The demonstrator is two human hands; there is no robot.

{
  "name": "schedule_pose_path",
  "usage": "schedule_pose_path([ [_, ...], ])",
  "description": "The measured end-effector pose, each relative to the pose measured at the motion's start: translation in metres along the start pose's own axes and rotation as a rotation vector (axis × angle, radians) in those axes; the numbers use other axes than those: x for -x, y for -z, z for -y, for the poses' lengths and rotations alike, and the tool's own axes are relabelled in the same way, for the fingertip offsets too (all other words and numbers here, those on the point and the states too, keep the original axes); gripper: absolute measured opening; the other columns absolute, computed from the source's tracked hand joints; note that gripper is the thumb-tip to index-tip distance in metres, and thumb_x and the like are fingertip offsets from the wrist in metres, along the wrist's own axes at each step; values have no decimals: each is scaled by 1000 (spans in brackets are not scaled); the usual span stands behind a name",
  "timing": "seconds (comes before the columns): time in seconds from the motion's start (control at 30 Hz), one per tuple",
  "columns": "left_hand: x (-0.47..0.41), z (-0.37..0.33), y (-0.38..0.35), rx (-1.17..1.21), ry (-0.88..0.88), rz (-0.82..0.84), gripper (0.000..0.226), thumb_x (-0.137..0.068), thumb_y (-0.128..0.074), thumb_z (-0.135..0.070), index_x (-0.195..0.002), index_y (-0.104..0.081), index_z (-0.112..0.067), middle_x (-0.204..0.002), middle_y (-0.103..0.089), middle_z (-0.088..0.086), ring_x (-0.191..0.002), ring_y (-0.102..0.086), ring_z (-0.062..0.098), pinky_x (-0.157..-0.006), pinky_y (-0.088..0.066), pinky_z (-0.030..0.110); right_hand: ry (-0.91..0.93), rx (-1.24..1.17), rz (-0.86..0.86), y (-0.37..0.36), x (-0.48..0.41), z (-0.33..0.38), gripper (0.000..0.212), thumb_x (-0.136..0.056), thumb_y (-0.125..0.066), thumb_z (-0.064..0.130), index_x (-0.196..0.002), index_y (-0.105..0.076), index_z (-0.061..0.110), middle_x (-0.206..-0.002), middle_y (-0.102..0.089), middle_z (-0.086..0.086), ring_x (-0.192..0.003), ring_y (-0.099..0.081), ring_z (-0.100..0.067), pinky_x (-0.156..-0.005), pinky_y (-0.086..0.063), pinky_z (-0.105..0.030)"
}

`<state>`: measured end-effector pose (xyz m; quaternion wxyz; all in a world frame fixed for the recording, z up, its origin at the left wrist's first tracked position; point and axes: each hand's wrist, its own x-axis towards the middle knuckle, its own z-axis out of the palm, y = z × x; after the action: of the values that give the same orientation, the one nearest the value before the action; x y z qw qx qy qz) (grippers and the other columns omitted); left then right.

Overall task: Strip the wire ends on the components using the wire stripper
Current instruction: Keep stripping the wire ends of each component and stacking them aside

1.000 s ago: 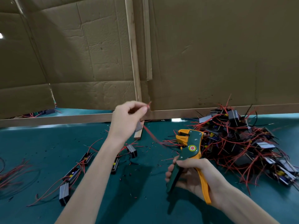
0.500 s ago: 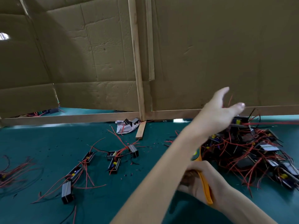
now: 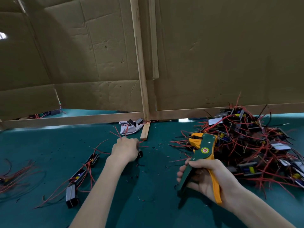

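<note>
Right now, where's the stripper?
Head view, right of centre: the stripper is held in the right hand, its orange head beside the left edge of the component pile.

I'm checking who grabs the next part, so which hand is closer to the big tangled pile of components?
Right. The right hand, holding the wire stripper, sits at the near edge of the pile; the left hand, gripping a component, is well off to its left.
</note>
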<state>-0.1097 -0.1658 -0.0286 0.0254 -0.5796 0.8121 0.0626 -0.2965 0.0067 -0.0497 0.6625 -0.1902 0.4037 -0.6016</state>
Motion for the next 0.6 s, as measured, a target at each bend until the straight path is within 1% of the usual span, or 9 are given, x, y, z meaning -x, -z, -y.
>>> schedule_pose_path([
  [0.1,-2,-2,-6,-22,-40,14,50,-94,-39,-7,-139,-46,-27,-133,-43,16,-124,-41,35,-99,-41,43,46,2,-24,-3,1,0,13,-64,-64,2,-74,-67,-5,-79,-66,-26,-71,-69,-38,-63,-61,-45],
  [0.2,0,-4,-3,51,-116,10,46,-95,-38,-6,-132,-56,-27,-136,-44,10,-124,-44,31,-101,-40,44,57,-6,-30,-2,1,0,16,-65,-63,2,-79,-64,-6,-80,-66,-26,-70,-69,-37,-62,-61,-45],
  [0.27,2,-8,0,151,-213,43,51,-90,-36,1,-120,-65,-28,-136,-47,4,-125,-45,26,-102,-39,41,57,-12,-18,-3,2,-1,17,-65,-63,2,-81,-64,-6,-80,-66,-26,-70,-69,-38,-62,-61,-44],
  [0.33,9,-12,5,228,-305,103,58,-79,-35,9,-101,-74,-27,-132,-53,-2,-122,-48,22,-101,-41,38,60,-7,-11,-4,3,-2,19,-64,-64,2,-81,-64,-6,-80,-66,-26,-71,-69,-37,-62,-61,-44],
  [0.37,10,-13,6,259,-341,124,58,-75,-34,10,-89,-75,-29,-128,-58,-3,-118,-51,22,-100,-44,40,61,-3,-7,-5,3,-3,19,-64,-64,2,-81,-64,-6,-80,-66,-25,-71,-69,-37,-63,-61,-44],
  [0.43,14,-16,11,346,-373,106,57,-69,-34,10,-66,-72,-32,-114,-68,0,-107,-59,28,-94,-49,46,69,-1,-11,-4,3,-2,19,-64,-64,2,-81,-64,-6,-80,-66,-26,-71,-70,-37,-62,-61,-43],
  [0.5,16,-18,19,488,-363,-12,55,-68,-34,13,-55,-67,-30,-90,-74,4,-93,-66,31,-88,-52,46,81,-8,-23,-4,4,-1,19,-64,-63,3,-82,-63,-5,-80,-67,-25,-71,-70,-37,-61,-61,-43],
  [0.57,16,-15,25,620,-292,-164,49,-69,-37,13,-52,-63,-24,-65,-70,-3,-71,-68,17,-78,-57,40,93,-24,-36,-3,4,0,19,-64,-63,3,-82,-62,-5,-79,-67,-25,-70,-70,-36,-59,-60,-42],
  [0.6,16,-12,27,638,-236,-206,42,-70,-38,11,-53,-62,-18,-59,-67,-4,-62,-65,13,-72,-58,38,98,-29,-42,-3,4,1,20,-64,-63,3,-82,-62,-5,-79,-67,-25,-70,-71,-36,-59,-60,-42],
])
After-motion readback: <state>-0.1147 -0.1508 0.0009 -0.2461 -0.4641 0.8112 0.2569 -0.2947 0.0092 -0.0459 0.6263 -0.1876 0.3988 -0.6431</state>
